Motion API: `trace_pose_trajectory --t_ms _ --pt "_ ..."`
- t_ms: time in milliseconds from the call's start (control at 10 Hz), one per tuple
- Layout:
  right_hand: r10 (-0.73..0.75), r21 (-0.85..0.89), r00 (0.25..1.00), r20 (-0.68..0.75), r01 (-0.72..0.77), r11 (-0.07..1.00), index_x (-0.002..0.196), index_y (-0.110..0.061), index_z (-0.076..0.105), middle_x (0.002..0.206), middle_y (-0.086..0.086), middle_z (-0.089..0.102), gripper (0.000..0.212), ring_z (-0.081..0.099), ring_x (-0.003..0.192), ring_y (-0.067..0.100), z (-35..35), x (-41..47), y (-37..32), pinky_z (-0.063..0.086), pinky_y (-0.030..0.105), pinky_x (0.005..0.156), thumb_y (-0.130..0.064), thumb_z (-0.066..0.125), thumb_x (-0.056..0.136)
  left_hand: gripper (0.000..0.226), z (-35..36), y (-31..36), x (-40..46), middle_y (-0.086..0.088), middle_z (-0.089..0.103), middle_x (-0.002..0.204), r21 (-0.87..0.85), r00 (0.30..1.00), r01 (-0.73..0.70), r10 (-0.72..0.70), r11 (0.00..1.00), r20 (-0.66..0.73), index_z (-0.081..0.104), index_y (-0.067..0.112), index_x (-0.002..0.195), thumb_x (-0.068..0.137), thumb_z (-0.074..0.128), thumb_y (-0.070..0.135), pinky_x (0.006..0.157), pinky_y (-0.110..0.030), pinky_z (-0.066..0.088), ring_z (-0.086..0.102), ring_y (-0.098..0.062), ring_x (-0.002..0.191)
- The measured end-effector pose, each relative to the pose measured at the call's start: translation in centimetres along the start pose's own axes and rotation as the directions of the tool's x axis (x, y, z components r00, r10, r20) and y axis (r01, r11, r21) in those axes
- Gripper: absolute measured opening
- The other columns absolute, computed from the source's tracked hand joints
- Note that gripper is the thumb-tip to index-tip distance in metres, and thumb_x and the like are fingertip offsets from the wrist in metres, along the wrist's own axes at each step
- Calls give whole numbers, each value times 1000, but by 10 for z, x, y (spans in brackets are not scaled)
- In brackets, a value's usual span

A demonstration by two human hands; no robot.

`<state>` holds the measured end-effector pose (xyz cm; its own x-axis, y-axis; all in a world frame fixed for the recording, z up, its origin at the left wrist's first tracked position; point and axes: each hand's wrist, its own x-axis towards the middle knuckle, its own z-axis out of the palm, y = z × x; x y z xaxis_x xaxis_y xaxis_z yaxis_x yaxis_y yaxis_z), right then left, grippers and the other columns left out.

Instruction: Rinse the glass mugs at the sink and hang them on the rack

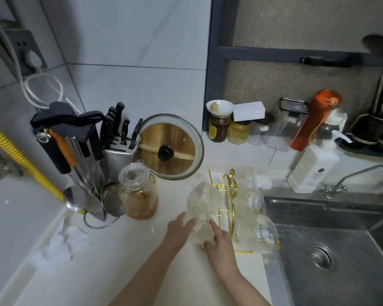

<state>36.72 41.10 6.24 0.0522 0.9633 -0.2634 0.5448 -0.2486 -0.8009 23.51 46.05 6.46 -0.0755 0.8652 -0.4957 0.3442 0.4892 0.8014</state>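
A gold wire rack [227, 196] stands on the pale counter just left of the sink [341, 257]. Several clear patterned glass mugs hang on it: one at the upper left [205, 198], others on its right side [258, 234] [252, 202]. At the rack's near left corner a further glass mug [201, 231] sits between my two hands. My left hand [179, 230] presses its straight fingers against the mug's left side. My right hand [219, 241] wraps the mug's right side and base. The mug touches the rack; its handle is hidden.
Left of the rack stand a lidded glass jar [139, 191], a utensil holder [86, 173], a knife block [117, 142] and a pot lid [170, 146]. A crumpled white cloth [64, 241] lies near the counter's front. Tap [354, 175] and white bottle [312, 168] stand behind the sink.
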Motion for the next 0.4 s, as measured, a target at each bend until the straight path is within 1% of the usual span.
trace_pose_trajectory --t_ms 100,200,300,400 --pt "-15 -27 1000 14 16 1000 148 -27 22 119 -2 32 68 44 120 19 -1 0 2 29 16 103 -8 51 90 66 3 -5 4 -12 43 139 11 1000 4 -4 1000 5 33 27 144 86 53 52 106 -49 40 49 -34 123" --pt "-13 -70 998 66 18 997 150 -27 15 129 3 34 71 42 125 21 -4 -1 0 27 17 105 -11 52 91 65 7 -4 0 -16 40 140 75 999 8 -5 997 -43 30 26 145 89 48 52 109 -44 35 44 -31 127" --pt "-26 -94 995 100 36 995 151 -25 14 141 7 32 72 36 133 20 -7 -3 3 25 21 110 -13 53 92 57 11 -7 -6 -17 35 146 238 992 -34 61 971 -107 28 23 146 95 41 45 110 -37 32 39 -31 131" --pt "-7 -38 993 116 11 999 150 -21 20 144 8 34 66 38 134 19 -11 -8 8 31 23 110 -12 51 93 51 14 -8 -12 -16 48 138 162 983 -20 49 987 -177 41 17 140 96 41 43 107 -38 37 47 -30 125"
